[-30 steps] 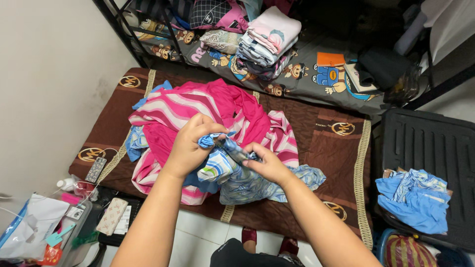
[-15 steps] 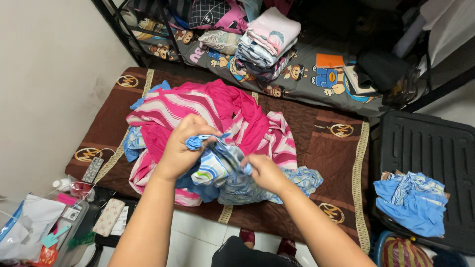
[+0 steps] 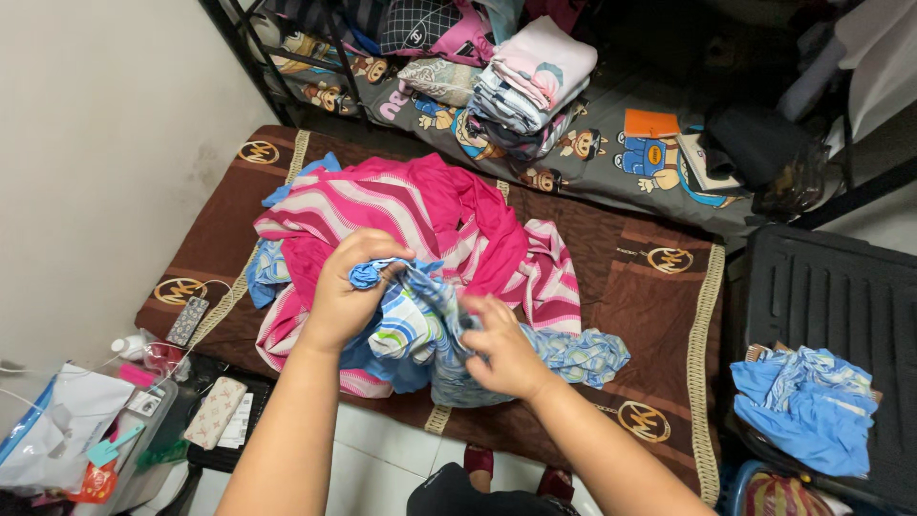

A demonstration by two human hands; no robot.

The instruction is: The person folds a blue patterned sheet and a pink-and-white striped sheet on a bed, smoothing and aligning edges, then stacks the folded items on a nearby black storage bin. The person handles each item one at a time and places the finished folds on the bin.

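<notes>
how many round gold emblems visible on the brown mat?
4: back left corner, front left edge, back right, front right near the right hand. The pink striped cloth may hide more.

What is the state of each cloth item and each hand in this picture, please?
left hand: closed, gripping a bunched end of the blue patterned garment
right hand: fingers pressing on the same garment
blue patterned garment: crumpled, unfolded
pink striped garment: spread loosely, unfolded
stack of clothes: folded
blue cloth: crumpled on the black case
</notes>
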